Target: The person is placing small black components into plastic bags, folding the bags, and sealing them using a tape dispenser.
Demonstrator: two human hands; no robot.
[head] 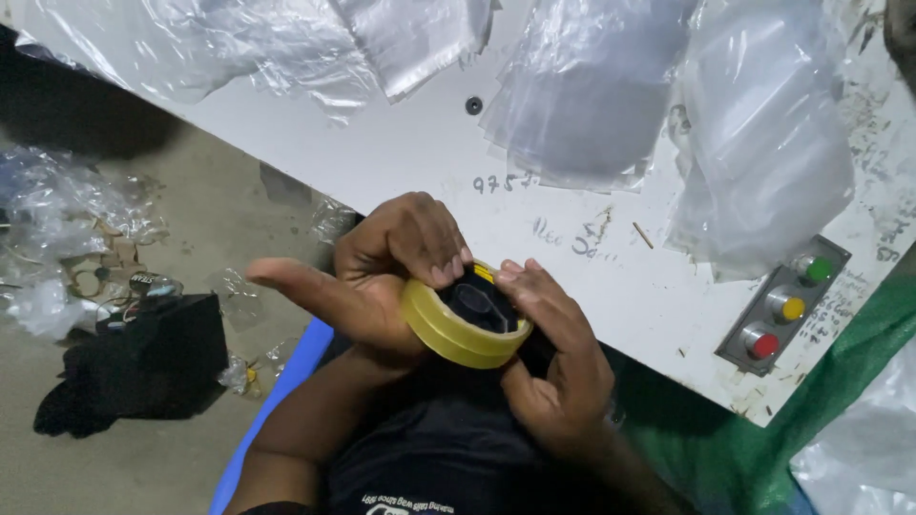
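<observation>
A yellowish roll of clear adhesive tape with a dark core sits between both my hands, just in front of the white table's edge. My left hand cradles the roll from the left, its fingertips pressed on the roll's top rim and the thumb stretched out to the left. My right hand holds the roll from the right, fingers laid across its upper edge. My dark-clothed lap lies below the roll.
The white table carries several clear plastic bags and a grey box with green, yellow and red buttons. Crumpled plastic and a black object lie on the floor at left. Green cloth hangs at right.
</observation>
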